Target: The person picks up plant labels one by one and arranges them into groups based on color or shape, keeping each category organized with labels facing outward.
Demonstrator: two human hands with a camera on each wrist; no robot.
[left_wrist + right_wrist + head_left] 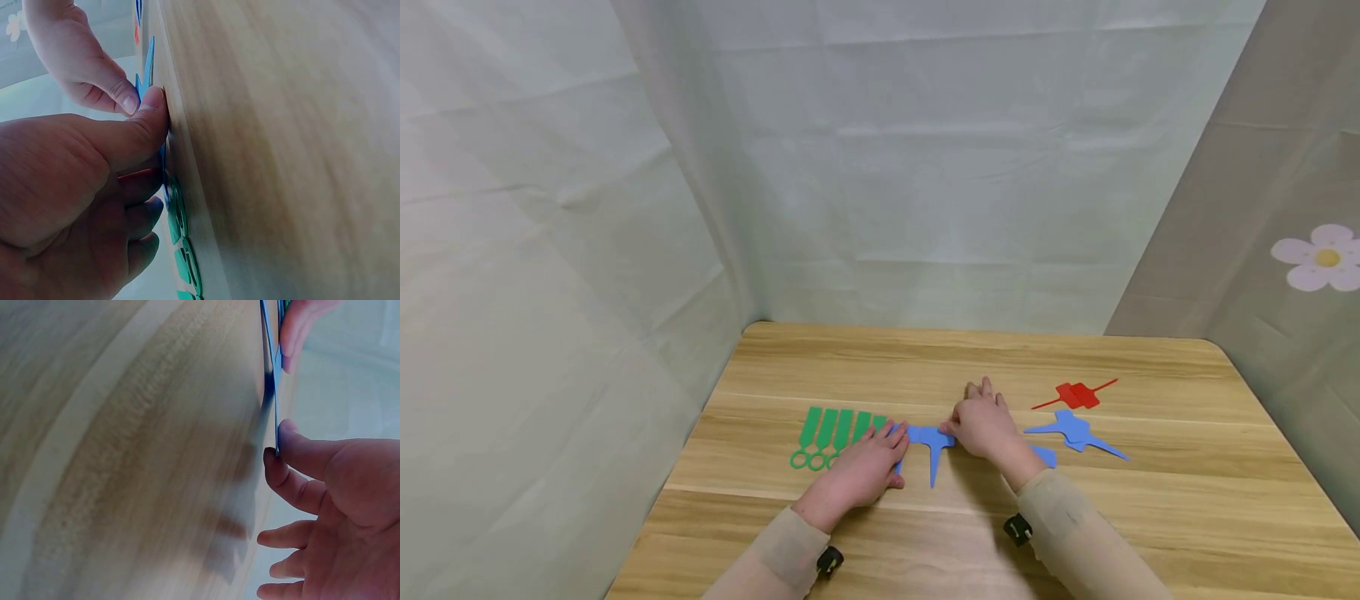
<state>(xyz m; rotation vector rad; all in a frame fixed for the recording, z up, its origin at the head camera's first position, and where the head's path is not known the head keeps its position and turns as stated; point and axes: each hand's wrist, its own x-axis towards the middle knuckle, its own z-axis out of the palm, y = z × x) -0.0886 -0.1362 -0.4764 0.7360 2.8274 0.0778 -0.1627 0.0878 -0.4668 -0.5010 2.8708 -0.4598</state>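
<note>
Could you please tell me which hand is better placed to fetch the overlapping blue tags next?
Likely the right hand: it is nearer the overlapping blue tags, once it releases its pinched T-shaped tag; the left hand is farther, by the green tags.

The pale-brown, wood-grained table point(865, 358) with rounded corners bears a row of flat green ring-ended tags point(843, 427), two overlapping flat blue T-shaped tags point(1077, 430), a partly hidden flat blue piece point(1044, 456) near them and, just beyond, two overlapping thin-stemmed flat red tags point(1084, 395).
</note>
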